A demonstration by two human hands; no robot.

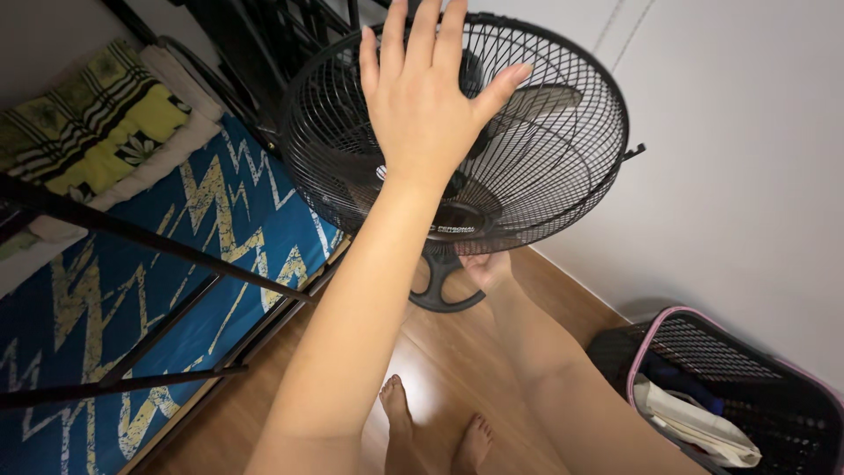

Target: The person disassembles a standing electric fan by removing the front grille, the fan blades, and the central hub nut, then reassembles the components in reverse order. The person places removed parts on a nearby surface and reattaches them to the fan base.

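- Left forearm, nearest the camera: it rises from the bottom edge up the middle of the view and crosses in front of the fan, hiding part of its grille and hub.
- Bed (176,290): takes up the left side, under a blue cover with a yellow zigzag pattern. Black frame bars (149,237) run across above it. The bed edge stands close to the fan's left side.
- Wall (730,158): pale and plain, behind and to the right of the fan.
- Wooden floor (440,352): brown boards between bed and wall, with a bright glare patch near the feet.
- Fan (545,167): black, with a round wire grille, held up off the floor in the upper centre, tilted so the grille faces the camera. Its round base (440,281) hangs below the grille.
- Laundry basket (747,387): black mesh with a pink rim, at lower right against the wall, well apart from the fan. Pale cloth and dark items lie inside.
- Folded bedding (97,123): a yellow, black and white patterned stack at upper left, at the head of the bed.
- Left hand (422,97): spread wide, fingers straight, palm laid flat against the front grille; nothing is clasped.
- Right hand (488,266): under the grille beside the base, fingers wrapped on the fan's lower part, bearing it from beneath. The grille hides most of the grip.
- Bare feet (431,431): on the floor at bottom centre, beneath the fan.
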